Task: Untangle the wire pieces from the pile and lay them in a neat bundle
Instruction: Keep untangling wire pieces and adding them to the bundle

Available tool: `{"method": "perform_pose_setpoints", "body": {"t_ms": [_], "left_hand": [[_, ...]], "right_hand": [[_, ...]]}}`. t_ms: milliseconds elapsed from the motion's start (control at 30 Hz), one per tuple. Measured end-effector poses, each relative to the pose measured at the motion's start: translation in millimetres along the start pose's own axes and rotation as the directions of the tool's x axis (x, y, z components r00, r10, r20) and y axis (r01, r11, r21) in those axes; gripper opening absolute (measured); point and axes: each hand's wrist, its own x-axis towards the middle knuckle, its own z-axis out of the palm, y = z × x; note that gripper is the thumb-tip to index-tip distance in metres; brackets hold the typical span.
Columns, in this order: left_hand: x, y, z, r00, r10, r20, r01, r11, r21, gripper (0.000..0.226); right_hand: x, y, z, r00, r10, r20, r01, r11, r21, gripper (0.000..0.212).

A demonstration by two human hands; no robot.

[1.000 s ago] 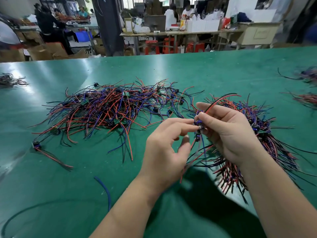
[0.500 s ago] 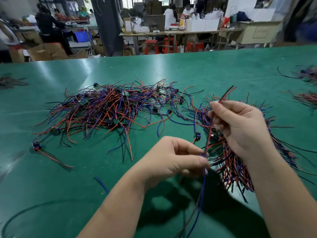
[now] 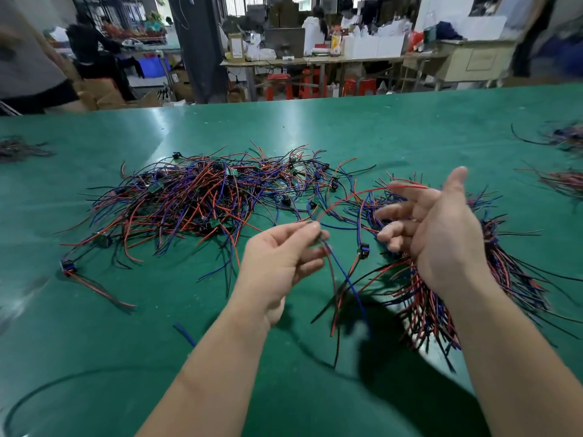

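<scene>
Green desk [image 3: 315, 127] fills the view, with both bare forearms reaching in from the near edge. Nearest, on the left, a thin black wire [image 3: 47, 384] curves in a loop, and a short blue scrap [image 3: 184, 334] lies just beside the left forearm.

The left hand [image 3: 280, 260] is raised above the desk with its back toward the camera. Its grip is a pinch of thumb and forefinger on a wire piece [image 3: 345, 279], whose blue and red strands hang down from the fingertips while a red strand arcs up toward the right.

The right hand [image 3: 441, 238] is held up, palm turned toward the left hand, thumb pointing away and fingers spread and blurred. Its grip is released and holds nothing. Whether the red arc touches its fingers cannot be told.

Under and beside the right forearm lies the bundle [image 3: 511, 279], its red, blue and black strands fanning out roughly side by side. Left of it and a little farther off spreads the tangled pile [image 3: 195, 197], with small black plugs among the wires. One stray piece [image 3: 67, 268] lies apart at the pile's near left.

Farther out, smaller wire heaps [image 3: 564, 137] sit at the desk's edges. Beyond stand a workbench [image 3: 315, 59], red stools [image 3: 277, 86] and people.
</scene>
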Motion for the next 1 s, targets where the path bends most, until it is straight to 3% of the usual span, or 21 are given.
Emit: {"method": "perform_pose_setpoints", "body": {"t_ms": [100, 167, 200, 233, 300, 433, 500, 533, 600, 633, 700, 767, 833, 900, 1000], "left_hand": [[2, -4, 2, 0.991, 0.004, -0.133, -0.021, 0.991, -0.129, 0.005], [-1, -6, 5, 0.995, -0.002, -0.097, -0.008, 0.994, -0.105, 0.006], [-3, -7, 7, 0.998, 0.004, -0.065, -0.007, 0.998, -0.055, 0.007], [-3, -8, 8, 0.999, 0.012, -0.035, -0.012, 1.000, 0.004, 0.009], [-5, -8, 9, 1.000, 0.021, 0.003, -0.021, 0.993, 0.116, 0.008], [-5, -3, 3, 0.994, 0.090, 0.064, -0.105, 0.943, 0.314, 0.007], [0, -3, -6, 0.966, 0.256, 0.031, -0.234, 0.817, 0.528, 0.007], [5, -3, -13, 0.924, 0.381, -0.013, -0.256, 0.646, 0.719, 0.009], [10, -2, -28, 0.818, 0.570, -0.080, -0.095, 0.271, 0.958, 0.025], [12, -1, -36, 0.809, 0.576, -0.115, 0.007, 0.186, 0.982, 0.030], [17, -3, -49, 0.869, 0.449, -0.208, 0.183, 0.098, 0.978, 0.036], [20, -9, -56, 0.914, 0.279, -0.295, 0.313, -0.018, 0.950, 0.042], [23, -13, -59, 0.919, 0.250, -0.305, 0.336, -0.088, 0.938, 0.041], [26, -12, -62, 0.906, 0.339, -0.255, 0.313, -0.130, 0.941, 0.030], [27, -10, -61, 0.894, 0.393, -0.214, 0.264, -0.076, 0.962, 0.025]], "right_hand": [[-10, 6, 9, 0.985, 0.056, 0.162, -0.030, 0.988, -0.154, 0.084], [-17, 12, 15, 0.961, -0.025, 0.274, 0.112, 0.945, -0.306, 0.051], [-20, 14, 17, 0.940, -0.099, 0.327, 0.232, 0.889, -0.396, 0.024], [-21, 17, 19, 0.917, -0.163, 0.365, 0.331, 0.823, -0.462, 0.013], [-20, 21, 18, 0.893, -0.251, 0.375, 0.421, 0.759, -0.496, 0.026], [-20, 20, 18, 0.885, -0.313, 0.344, 0.434, 0.821, -0.371, 0.029], [-20, 20, 18, 0.856, -0.386, 0.343, 0.495, 0.803, -0.331, 0.031], [-20, 19, 17, 0.840, -0.440, 0.318, 0.529, 0.792, -0.305, 0.032], [-21, 11, 13, 0.783, -0.587, 0.205, 0.622, 0.735, -0.271, 0.028], [-20, 7, 9, 0.736, -0.665, 0.127, 0.669, 0.683, -0.293, 0.025], [-16, -1, -1, 0.638, -0.770, -0.016, 0.708, 0.594, -0.383, 0.023], [-11, -8, -10, 0.612, -0.783, -0.114, 0.650, 0.580, -0.492, 0.019], [-3, -9, -20, 0.663, -0.729, -0.167, 0.493, 0.594, -0.636, 0.023], [2, -6, -26, 0.740, -0.647, -0.183, 0.326, 0.583, -0.744, 0.039], [1, -4, -23, 0.781, -0.596, -0.185, 0.266, 0.586, -0.766, 0.043]]}}
